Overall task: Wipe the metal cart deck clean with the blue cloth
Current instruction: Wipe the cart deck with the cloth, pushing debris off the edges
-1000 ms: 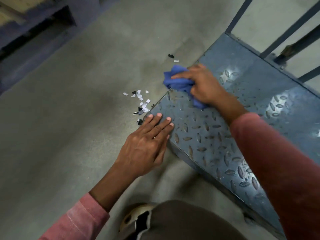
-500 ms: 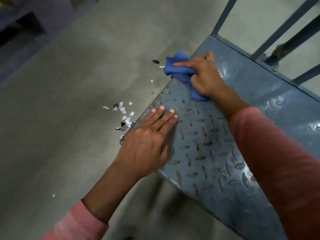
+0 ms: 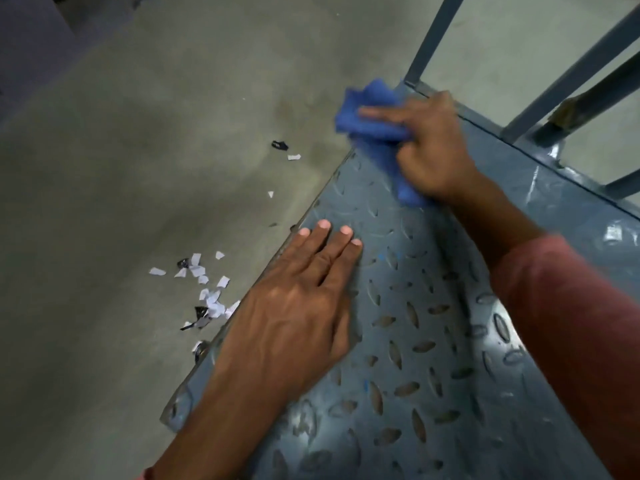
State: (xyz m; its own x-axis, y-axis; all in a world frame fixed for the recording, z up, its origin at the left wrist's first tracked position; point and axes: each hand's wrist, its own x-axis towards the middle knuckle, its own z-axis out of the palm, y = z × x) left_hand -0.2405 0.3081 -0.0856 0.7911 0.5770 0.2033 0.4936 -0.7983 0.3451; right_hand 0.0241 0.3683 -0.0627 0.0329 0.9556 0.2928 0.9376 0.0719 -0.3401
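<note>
The metal cart deck (image 3: 433, 358) is blue-grey tread plate with raised oval bumps and fills the lower right. My right hand (image 3: 433, 150) grips the bunched blue cloth (image 3: 370, 116) at the deck's far left edge, near the corner by the rail post. Part of the cloth sticks out past the edge over the floor. My left hand (image 3: 294, 306) lies flat on the deck near its left edge, fingers straight and together.
Blue-grey rail posts (image 3: 429, 39) rise from the deck's far side. White and black paper scraps (image 3: 204, 292) lie on the concrete floor left of the cart, with two more scraps (image 3: 285, 150) farther off. A dark shelf unit (image 3: 31, 46) stands top left.
My right hand has slid the cloth along the left edge toward the far corner. My left hand stays flat on the deck, now farther in from its corner. The view has shifted closer.
</note>
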